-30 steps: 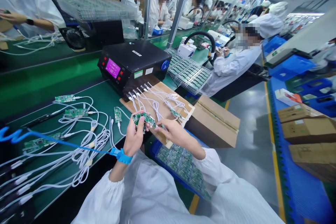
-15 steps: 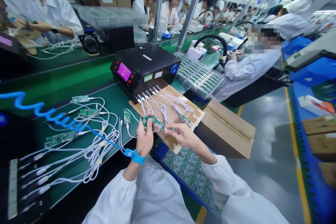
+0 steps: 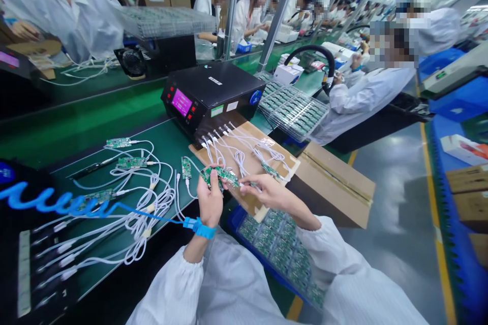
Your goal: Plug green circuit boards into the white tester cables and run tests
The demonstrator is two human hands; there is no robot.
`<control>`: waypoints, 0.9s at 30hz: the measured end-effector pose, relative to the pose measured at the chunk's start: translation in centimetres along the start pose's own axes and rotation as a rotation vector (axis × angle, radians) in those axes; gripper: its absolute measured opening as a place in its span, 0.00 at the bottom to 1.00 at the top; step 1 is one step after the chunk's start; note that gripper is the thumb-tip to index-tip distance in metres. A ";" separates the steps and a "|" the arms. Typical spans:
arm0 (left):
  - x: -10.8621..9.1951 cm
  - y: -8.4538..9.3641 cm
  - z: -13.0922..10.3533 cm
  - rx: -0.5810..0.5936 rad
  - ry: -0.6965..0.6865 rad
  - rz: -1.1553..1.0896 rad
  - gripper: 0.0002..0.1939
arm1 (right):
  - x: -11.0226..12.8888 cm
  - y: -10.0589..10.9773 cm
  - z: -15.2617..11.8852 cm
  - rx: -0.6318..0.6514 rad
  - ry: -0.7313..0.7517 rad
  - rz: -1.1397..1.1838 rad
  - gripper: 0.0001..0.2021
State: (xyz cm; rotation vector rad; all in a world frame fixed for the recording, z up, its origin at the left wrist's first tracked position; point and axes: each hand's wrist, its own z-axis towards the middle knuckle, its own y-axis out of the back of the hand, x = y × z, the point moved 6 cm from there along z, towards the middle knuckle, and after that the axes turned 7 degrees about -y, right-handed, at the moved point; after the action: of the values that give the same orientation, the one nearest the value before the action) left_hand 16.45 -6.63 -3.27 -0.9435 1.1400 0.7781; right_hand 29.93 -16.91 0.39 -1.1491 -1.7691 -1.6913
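My left hand [image 3: 210,200], with a blue wrist strap [image 3: 199,227] on, is closed around green circuit boards [image 3: 224,176]; at least two seem to overlap in its fingers. At the right end of the upper board, my right hand [image 3: 263,189] pinches what looks like a white cable plug, mostly covered by the fingers. Both hands are over the near edge of a brown board [image 3: 251,137] with white cables [image 3: 239,160] on it. Another circuit board [image 3: 270,169] lies there just past my right hand. Left of my hands, a circuit board [image 3: 186,167] rests on the green bench, joined to a white cable.
Behind stands a black test box [image 3: 213,89] with a pink screen. More wired boards [image 3: 131,162] and bundled cables [image 3: 147,208] cover the left bench. Below my right arm is a blue tray [image 3: 236,218] of circuit boards; a cardboard box [image 3: 331,183] stands right. A co-worker [image 3: 366,91] sits beyond.
The boards in my left hand have turned slightly, the upper one lying flatter. My right hand stays at its end. The coiled blue cord has swung lower, and the view has shifted a little.
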 end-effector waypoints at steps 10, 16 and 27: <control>-3.5 3.5 1.3 -0.213 -0.053 -0.108 0.22 | -0.8 -1.0 -0.5 0.091 -0.031 0.033 0.22; -3.1 1.0 -0.7 -0.041 0.237 -0.160 0.24 | -1.9 -0.2 -0.8 -0.053 0.060 -0.289 0.26; 1.7 -4.4 -3.8 0.410 0.520 -0.130 0.30 | -2.4 0.8 -1.8 -0.189 0.188 -0.525 0.12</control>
State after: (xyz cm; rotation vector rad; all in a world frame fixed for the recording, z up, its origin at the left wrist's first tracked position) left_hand 19.33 -11.89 -4.54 -0.8790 1.5960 0.1721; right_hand 31.50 -19.30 -0.68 -0.5879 -1.9300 -2.2219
